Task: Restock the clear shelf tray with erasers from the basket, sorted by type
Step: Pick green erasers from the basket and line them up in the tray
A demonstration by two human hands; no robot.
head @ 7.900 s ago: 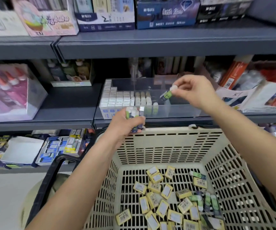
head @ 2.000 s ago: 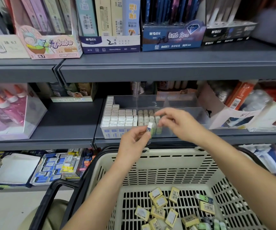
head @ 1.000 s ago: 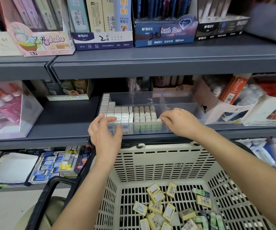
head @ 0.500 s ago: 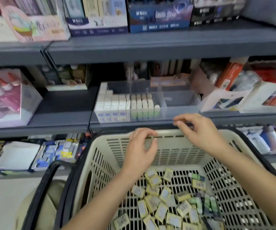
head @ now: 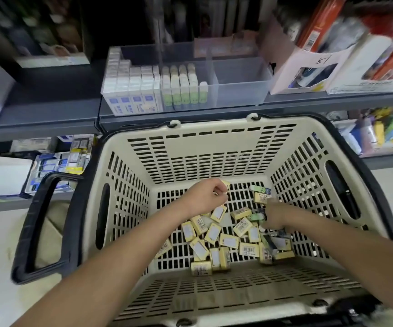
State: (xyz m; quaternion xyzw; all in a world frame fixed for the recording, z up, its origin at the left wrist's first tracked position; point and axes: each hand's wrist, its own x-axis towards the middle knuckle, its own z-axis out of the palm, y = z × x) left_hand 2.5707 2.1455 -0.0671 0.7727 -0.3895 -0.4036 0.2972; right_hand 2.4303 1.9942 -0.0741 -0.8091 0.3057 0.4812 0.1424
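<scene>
The cream basket (head: 214, 147) holds several yellow-sleeved erasers (head: 228, 240) and a few green erasers (head: 259, 188) on its floor. Both my hands are down inside it. My right hand (head: 274, 218) curls its fingertips round a green eraser (head: 256, 217) among the pile. My left hand (head: 206, 197) hovers over the yellow ones with loosely curled fingers and nothing visible in it. On the shelf above stands the clear tray (head: 240, 100), with white-and-blue erasers (head: 129, 90) in its left section and green erasers (head: 181, 90) in rows beside them.
The basket's black handles (head: 44, 223) fold out at both sides. A white cardboard box (head: 308, 74) stands right of the tray. More stationery boxes (head: 58, 164) lie on the lower shelf at the left. The grey shelf edge (head: 49, 123) runs just above the basket's rim.
Both hands dropped from the basket's far rim down to its floor. My view tilted down, so the upper shelf went out of sight. My right hand closed on a green eraser.
</scene>
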